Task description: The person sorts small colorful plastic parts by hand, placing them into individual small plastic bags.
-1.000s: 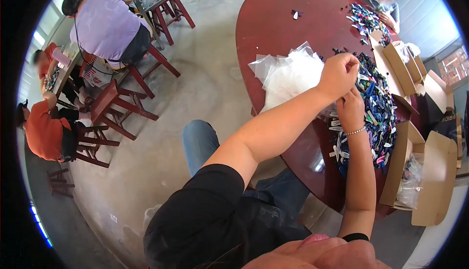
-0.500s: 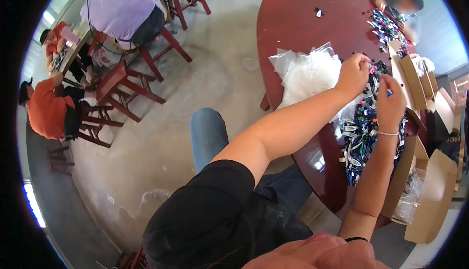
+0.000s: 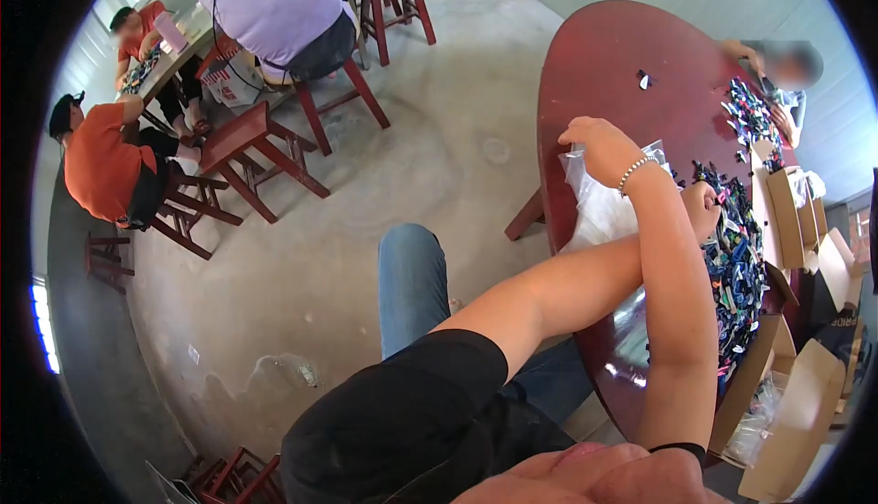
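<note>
My right hand (image 3: pixel 601 149), with a beaded bracelet on its wrist, reaches across over my left forearm. Its fingers are bent down at the far edge of a stack of clear plastic bags (image 3: pixel 594 211) and appear to pinch the top one. My left hand (image 3: pixel 701 212) is closed beside a long pile of small dark and coloured pieces (image 3: pixel 739 257), perhaps clips. What its fingers hold, if anything, is hidden. Part of the bag stack lies under my forearms.
An open cardboard box (image 3: pixel 796 412) with plastic bags stands at the right; more boxes (image 3: pixel 791 216) stand behind it. Another person (image 3: pixel 791 74) sits across the red table (image 3: pixel 608 74). Several people sit at the left, near red wooden stools (image 3: pixel 242 143).
My right hand has moved left from the pile to the plastic bags, crossing over my left arm. My left hand has shifted slightly towards the pile. The whole view has turned a little.
</note>
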A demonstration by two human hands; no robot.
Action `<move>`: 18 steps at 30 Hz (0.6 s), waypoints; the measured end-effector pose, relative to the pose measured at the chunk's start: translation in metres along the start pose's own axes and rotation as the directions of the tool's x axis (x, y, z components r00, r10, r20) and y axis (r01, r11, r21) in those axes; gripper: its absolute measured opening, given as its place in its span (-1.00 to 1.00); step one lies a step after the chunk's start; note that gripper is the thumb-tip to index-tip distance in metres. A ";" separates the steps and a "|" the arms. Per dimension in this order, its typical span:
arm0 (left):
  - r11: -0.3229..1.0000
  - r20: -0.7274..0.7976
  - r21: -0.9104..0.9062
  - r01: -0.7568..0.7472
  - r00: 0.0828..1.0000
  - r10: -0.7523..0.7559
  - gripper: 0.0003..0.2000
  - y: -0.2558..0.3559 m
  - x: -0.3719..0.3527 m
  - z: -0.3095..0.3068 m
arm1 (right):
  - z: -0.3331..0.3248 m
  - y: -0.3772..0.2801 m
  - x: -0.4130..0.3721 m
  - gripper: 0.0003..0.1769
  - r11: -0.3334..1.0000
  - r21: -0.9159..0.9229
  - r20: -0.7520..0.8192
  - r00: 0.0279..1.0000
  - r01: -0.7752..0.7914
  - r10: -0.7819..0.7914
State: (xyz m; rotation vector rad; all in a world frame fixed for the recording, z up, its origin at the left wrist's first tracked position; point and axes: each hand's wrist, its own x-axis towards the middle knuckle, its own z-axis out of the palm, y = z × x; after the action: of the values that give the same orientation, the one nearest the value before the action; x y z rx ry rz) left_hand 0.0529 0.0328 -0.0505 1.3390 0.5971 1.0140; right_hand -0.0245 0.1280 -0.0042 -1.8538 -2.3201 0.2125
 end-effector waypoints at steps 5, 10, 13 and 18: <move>0.998 -0.001 -0.030 0.049 0.999 -0.049 -0.77 0.005 0.001 -0.002 | -0.003 -0.007 -0.001 -0.86 0.997 -0.069 0.095 0.995 -0.027 0.033; 0.999 -0.111 -0.015 -0.030 0.993 0.028 -0.79 -0.008 -0.001 0.020 | -0.013 -0.011 -0.015 -0.93 0.984 0.036 -0.057 0.982 -0.176 0.178; 0.998 -0.215 -0.001 -0.070 0.974 0.068 -0.80 -0.025 0.000 0.039 | -0.025 -0.010 -0.023 -0.90 0.958 0.050 -0.181 0.941 -0.282 0.287; 0.861 -0.219 -0.296 -0.414 0.906 0.361 -0.80 -0.139 0.042 0.099 | -0.055 0.006 -0.041 -0.86 0.949 0.130 -0.547 0.778 -0.286 0.309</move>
State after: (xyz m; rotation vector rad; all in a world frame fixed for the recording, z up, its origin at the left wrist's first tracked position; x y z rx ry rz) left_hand 0.1908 0.0293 -0.1590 1.0978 0.2474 1.4925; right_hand 0.0021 0.0898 0.0463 -1.9234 -1.6105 -0.2297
